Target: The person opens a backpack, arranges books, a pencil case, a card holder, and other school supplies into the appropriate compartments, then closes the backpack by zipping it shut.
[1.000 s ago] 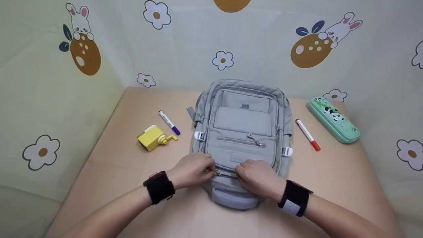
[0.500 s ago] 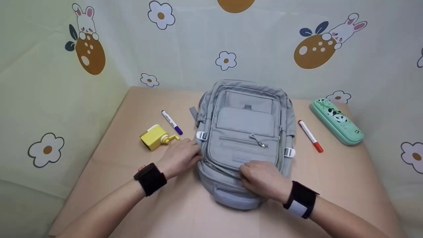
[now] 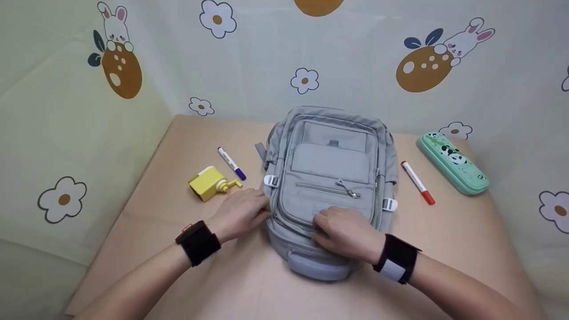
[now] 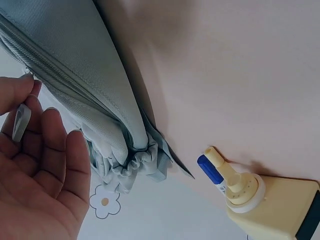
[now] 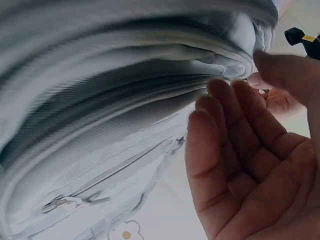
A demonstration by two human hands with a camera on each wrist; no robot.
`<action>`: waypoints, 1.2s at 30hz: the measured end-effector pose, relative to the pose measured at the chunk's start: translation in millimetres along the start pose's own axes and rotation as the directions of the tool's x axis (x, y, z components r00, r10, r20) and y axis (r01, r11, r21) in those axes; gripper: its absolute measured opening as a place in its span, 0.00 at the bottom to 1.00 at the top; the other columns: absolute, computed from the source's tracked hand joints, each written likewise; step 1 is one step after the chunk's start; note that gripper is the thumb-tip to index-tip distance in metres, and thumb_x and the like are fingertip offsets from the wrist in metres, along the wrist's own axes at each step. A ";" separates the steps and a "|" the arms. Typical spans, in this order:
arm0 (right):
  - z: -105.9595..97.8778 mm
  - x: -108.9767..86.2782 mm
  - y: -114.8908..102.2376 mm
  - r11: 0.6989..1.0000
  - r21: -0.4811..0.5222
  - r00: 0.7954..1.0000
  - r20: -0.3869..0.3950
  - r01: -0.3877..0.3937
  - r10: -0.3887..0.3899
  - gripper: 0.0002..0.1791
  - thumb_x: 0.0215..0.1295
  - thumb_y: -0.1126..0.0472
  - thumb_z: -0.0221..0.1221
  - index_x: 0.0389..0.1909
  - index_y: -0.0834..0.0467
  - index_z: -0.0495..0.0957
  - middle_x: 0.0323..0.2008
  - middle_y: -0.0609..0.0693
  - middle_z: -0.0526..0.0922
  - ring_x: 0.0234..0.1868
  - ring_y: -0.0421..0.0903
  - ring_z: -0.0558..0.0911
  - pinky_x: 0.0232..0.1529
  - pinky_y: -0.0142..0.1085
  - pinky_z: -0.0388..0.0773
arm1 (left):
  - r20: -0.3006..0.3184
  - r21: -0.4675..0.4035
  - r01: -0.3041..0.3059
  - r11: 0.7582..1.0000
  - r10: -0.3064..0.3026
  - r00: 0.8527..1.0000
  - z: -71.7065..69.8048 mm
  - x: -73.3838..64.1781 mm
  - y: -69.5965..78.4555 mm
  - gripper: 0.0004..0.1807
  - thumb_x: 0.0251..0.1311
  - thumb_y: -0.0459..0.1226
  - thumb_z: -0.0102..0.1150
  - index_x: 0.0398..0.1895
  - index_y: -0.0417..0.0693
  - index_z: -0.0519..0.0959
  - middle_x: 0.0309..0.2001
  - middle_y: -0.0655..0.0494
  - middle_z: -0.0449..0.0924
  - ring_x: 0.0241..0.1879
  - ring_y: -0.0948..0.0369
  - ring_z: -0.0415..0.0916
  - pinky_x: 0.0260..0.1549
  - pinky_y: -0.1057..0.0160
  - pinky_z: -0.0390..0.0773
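A grey backpack (image 3: 331, 162) lies on the table with its front pockets facing up. At its left side, near the bottom corner, my left hand (image 3: 242, 211) pinches a zipper pull (image 4: 21, 122) between thumb and forefinger; the other fingers are loosely bent. My right hand (image 3: 346, 233) is over the lower middle of the bag. In the right wrist view its thumb and fingers are apart, and the relaxed fingertips (image 5: 220, 87) are against the edge of a parted opening (image 5: 100, 100). The opening's inside is mostly dark.
Left of the bag are a yellow pump-shaped item (image 3: 206, 183) and a purple-capped marker (image 3: 231, 163). To the right lie a red-capped marker (image 3: 418, 182) and a green panda pencil case (image 3: 453, 164). Patterned cloth (image 3: 249, 58) hangs around the table (image 3: 178, 146).
My left hand has moved left and up along the zipper, from the bag's front to its left side, and the seam behind it has parted. My right hand has shifted slightly, its thumb now apart.
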State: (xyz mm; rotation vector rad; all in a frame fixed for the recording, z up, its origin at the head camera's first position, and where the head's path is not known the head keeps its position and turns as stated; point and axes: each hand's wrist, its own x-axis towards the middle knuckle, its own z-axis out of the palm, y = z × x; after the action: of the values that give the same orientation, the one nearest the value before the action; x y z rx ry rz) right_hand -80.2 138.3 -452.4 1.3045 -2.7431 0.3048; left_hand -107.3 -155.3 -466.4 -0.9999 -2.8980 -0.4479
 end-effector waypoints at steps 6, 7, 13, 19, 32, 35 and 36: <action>6.5 17.9 -12.4 0.998 -0.060 0.999 0.034 0.019 -0.017 0.14 0.61 0.50 0.69 0.27 0.52 0.76 0.23 0.43 0.74 0.24 0.43 0.73 0.23 0.37 0.71 | -0.006 -0.014 -0.007 1.000 0.007 1.000 -2.4 0.1 2.3 0.03 0.64 0.42 0.68 0.37 0.57 0.83 0.35 0.65 0.80 0.35 0.61 0.72 0.35 0.60 0.70; 8.5 19.5 -14.7 0.997 -0.079 0.999 0.035 0.024 -0.022 0.14 0.61 0.50 0.69 0.27 0.53 0.76 0.23 0.44 0.75 0.24 0.44 0.74 0.22 0.38 0.71 | -0.005 -0.017 -0.007 1.000 0.007 1.000 -2.8 0.0 2.8 0.03 0.64 0.41 0.68 0.37 0.57 0.83 0.35 0.65 0.80 0.35 0.61 0.72 0.35 0.60 0.70; 19.8 24.3 -21.2 0.977 -0.204 0.997 -0.033 0.055 -0.063 0.11 0.60 0.56 0.68 0.26 0.55 0.77 0.22 0.46 0.77 0.22 0.46 0.76 0.20 0.40 0.73 | -0.006 -0.042 -0.009 0.999 0.009 1.000 -6.1 0.0 4.5 0.03 0.64 0.41 0.67 0.37 0.56 0.83 0.35 0.65 0.80 0.36 0.61 0.73 0.36 0.60 0.71; 20.8 23.1 -19.6 0.967 -0.241 0.990 -0.101 0.076 -0.103 0.08 0.56 0.63 0.65 0.25 0.54 0.74 0.20 0.45 0.76 0.18 0.44 0.74 0.18 0.38 0.72 | -0.036 0.002 -0.032 0.999 0.032 0.999 -9.4 6.3 3.4 0.03 0.65 0.41 0.67 0.38 0.57 0.81 0.37 0.64 0.80 0.36 0.60 0.74 0.35 0.59 0.72; 12.0 21.4 -22.8 0.979 -0.187 0.993 -0.067 0.080 -0.094 0.09 0.62 0.60 0.65 0.24 0.53 0.75 0.20 0.44 0.76 0.17 0.43 0.75 0.18 0.37 0.73 | -0.074 0.151 -0.024 0.988 0.035 0.997 -11.8 37.1 -16.8 0.05 0.68 0.41 0.63 0.36 0.50 0.79 0.35 0.56 0.79 0.36 0.54 0.74 0.35 0.55 0.74; 12.4 22.1 -23.6 0.976 -0.198 0.992 -0.069 0.088 -0.104 0.09 0.62 0.60 0.65 0.24 0.53 0.76 0.19 0.44 0.76 0.17 0.43 0.74 0.17 0.37 0.72 | -0.099 0.194 -0.014 0.981 0.034 0.994 -11.4 47.2 -21.2 0.06 0.69 0.41 0.63 0.37 0.49 0.79 0.36 0.53 0.78 0.36 0.52 0.75 0.33 0.53 0.74; 12.5 22.2 -23.7 0.976 -0.200 0.992 -0.073 0.090 -0.106 0.09 0.62 0.60 0.65 0.24 0.53 0.75 0.19 0.44 0.76 0.16 0.43 0.74 0.17 0.37 0.72 | -0.102 0.203 -0.009 0.979 0.030 0.994 -11.6 50.3 -22.2 0.06 0.69 0.41 0.62 0.37 0.48 0.79 0.36 0.52 0.78 0.36 0.51 0.75 0.33 0.53 0.74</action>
State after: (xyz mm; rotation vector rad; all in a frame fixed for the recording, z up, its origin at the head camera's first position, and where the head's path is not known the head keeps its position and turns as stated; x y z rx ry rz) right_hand -75.8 104.1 -457.6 1.3366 -2.5542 0.0762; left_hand -161.2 -145.2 -454.3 -0.9434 -2.7694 -0.1917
